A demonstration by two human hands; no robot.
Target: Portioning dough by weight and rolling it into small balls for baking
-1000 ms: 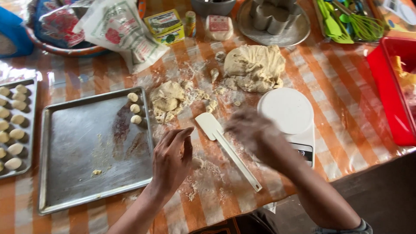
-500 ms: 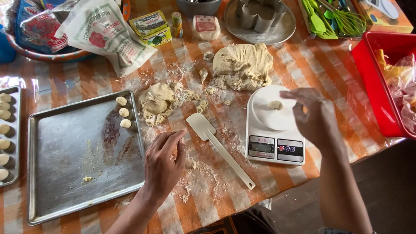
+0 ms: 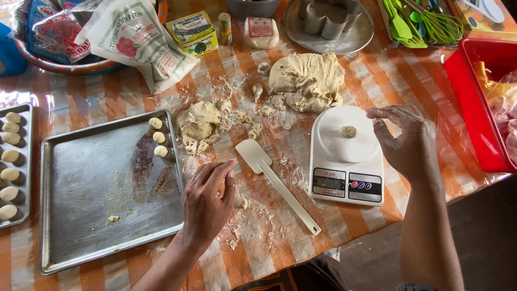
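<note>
A small lump of dough (image 3: 348,131) lies on the round plate of a white kitchen scale (image 3: 347,156). My right hand (image 3: 405,141) hovers just right of it, fingers curled and apart, holding nothing. On the floured tablecloth my left hand (image 3: 207,202) rests by a small bit of dough (image 3: 240,202). A white spatula (image 3: 276,183) lies between my hands. Beyond it sit a large dough mass (image 3: 307,81) and a smaller dough pile (image 3: 198,125). Three dough balls (image 3: 158,137) sit at the right edge of a metal baking tray (image 3: 102,215).
A second tray (image 3: 24,161) with several dough balls is at the far left. A red tub (image 3: 476,108) stands at the right edge. Flour bags (image 3: 134,37), small packets, a metal plate with cutters (image 3: 329,21) and green utensils (image 3: 425,21) line the back. The table's front edge is near.
My right hand moved from above the spatula to the scale and set a small dough lump on its plate. The left hand stayed on the floured cloth.
</note>
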